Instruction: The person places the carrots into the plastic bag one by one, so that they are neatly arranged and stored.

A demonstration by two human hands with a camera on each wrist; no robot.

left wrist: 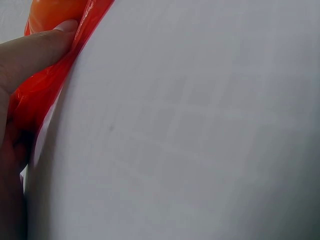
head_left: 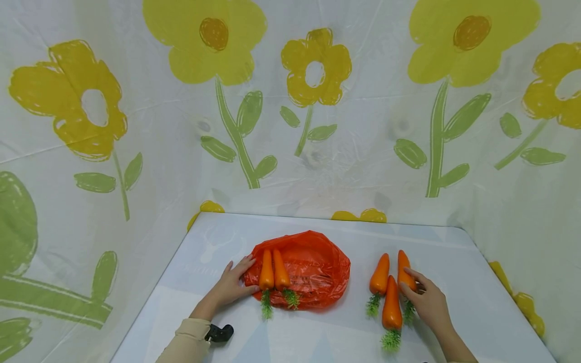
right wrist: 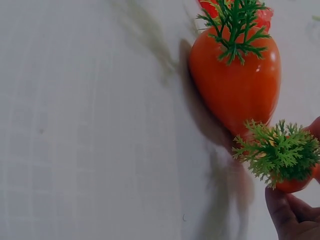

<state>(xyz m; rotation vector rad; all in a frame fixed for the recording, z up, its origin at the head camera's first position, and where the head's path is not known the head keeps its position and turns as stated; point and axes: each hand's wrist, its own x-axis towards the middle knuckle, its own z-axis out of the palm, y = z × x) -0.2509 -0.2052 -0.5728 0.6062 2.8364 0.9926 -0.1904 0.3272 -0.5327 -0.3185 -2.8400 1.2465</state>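
My left hand [head_left: 229, 287] grips the left side of a red plastic bag [head_left: 322, 257] lying on the table. On the bag, side by side, lie two toy carrots [head_left: 267, 272] with green tops toward me; the left wrist view shows my thumb [left wrist: 60, 37] against the bag beside one orange carrot [left wrist: 52, 12]. To the right, my right hand [head_left: 428, 300] pinches a third carrot [head_left: 403, 267] between thumb and fingers. Two more carrots, one [head_left: 380, 275] farther left and one [head_left: 392, 307] nearer me, rest close by it. Leaves [right wrist: 280, 152] partly hide the pinched carrot in the right wrist view.
The white table [head_left: 181, 312] has its back edge against a flower-printed curtain [head_left: 363, 131], which also hangs at both sides. A black device [head_left: 220, 334] is strapped at my left wrist. Bare tabletop lies between the bag and the right carrots.
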